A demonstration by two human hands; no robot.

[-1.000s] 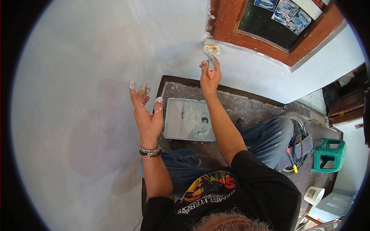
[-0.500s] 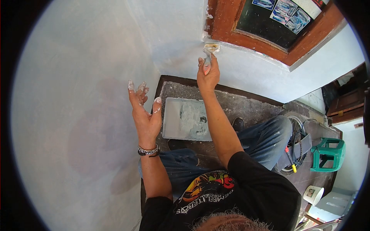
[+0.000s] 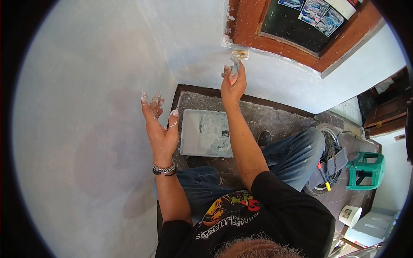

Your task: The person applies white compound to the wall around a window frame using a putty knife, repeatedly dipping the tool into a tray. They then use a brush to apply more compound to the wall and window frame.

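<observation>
Single head view, wide fisheye, dark round border. Looks from just above the wearer's hair (image 3: 254, 249), down and forward over both forearms. Hair closest to lens; left hand (image 3: 162, 138) and right hand (image 3: 233, 88) farther out, mid-range. Floor (image 3: 195, 99) lies below hands, window frame (image 3: 254, 26) beyond right hand, wall (image 3: 86, 129) outside left hand.
</observation>
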